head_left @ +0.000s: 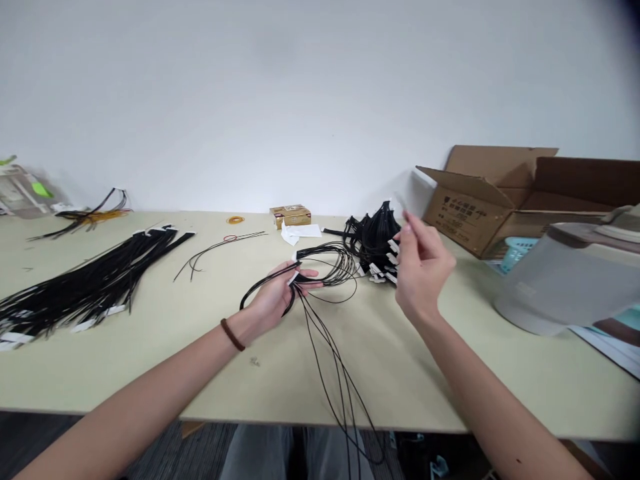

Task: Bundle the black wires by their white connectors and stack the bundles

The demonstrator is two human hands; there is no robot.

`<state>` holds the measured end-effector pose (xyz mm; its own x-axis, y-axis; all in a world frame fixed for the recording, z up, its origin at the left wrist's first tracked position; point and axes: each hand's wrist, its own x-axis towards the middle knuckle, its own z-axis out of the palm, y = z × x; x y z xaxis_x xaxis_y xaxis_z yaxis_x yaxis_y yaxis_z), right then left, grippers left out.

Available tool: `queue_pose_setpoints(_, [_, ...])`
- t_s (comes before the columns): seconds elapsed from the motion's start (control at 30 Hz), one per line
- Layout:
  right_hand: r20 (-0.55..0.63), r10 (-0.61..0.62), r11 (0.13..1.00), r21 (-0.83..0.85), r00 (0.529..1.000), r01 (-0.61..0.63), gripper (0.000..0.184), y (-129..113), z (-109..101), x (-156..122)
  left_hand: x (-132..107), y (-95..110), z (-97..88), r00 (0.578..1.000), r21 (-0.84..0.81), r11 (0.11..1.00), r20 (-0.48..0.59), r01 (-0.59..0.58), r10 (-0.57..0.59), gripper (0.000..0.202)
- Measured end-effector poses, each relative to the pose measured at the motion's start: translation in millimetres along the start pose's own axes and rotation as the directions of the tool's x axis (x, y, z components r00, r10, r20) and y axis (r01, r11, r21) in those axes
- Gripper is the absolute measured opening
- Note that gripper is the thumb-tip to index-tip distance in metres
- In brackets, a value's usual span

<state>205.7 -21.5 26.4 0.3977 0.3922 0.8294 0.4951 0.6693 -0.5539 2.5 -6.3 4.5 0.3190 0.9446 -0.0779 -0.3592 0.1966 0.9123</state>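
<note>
Palm up at the middle of the table, my left hand (273, 297) holds a looped bundle of black cables (325, 267) with white connectors. Several loose cable ends from it hang over the front edge. My right hand (423, 263) is raised to the right, its fingers closed in a pinch. A faint whitish sliver shows at its fingertips, too blurred to name. Just behind that hand lies a heap of coiled black cables (373, 233) with white connectors, partly hidden by it.
Straight black cables (90, 283) lie in a pile at left. At the back are a small gold-brown box (291, 215), white paper (303, 231) and a yellow ring (235, 219). An open cardboard box (465, 213) and a grey container (555, 287) stand at right.
</note>
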Motion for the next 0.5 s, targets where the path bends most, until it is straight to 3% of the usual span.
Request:
queue_pose_setpoints(0.03, [-0.011,-0.089,0.992,-0.086,0.996,0.087,0.021,-4.9,1.4,-3.2,-1.2,-0.5,0.4,0.999,0.007,1.000,0.027,-0.025,0.025,0.005])
queue_pose_setpoints(0.1, [0.110,-0.270,0.946,-0.156,0.956,0.285,0.014,-14.6,6.7,-12.5,-3.1,-1.5,1.1,0.992,0.036,0.995,0.087,-0.090,0.087,0.010])
queue_pose_setpoints(0.17, [0.253,-0.361,0.902,-0.150,0.897,0.405,0.012,-21.2,13.0,-23.2,-4.0,-2.6,1.7,0.982,0.076,0.986,0.125,-0.150,0.140,0.016])
queue_pose_setpoints(0.27, [0.370,-0.361,0.873,-0.188,0.856,0.450,0.012,-23.0,19.4,-35.9,-4.0,-4.0,3.0,0.970,0.133,0.969,0.154,-0.209,0.188,0.023])
queue_pose_setpoints(0.5, [0.384,-0.393,0.838,-0.226,0.836,0.497,0.010,-17.7,20.6,-42.0,-5.5,-3.9,7.4,0.955,0.146,0.955,0.190,-0.258,0.229,0.025])
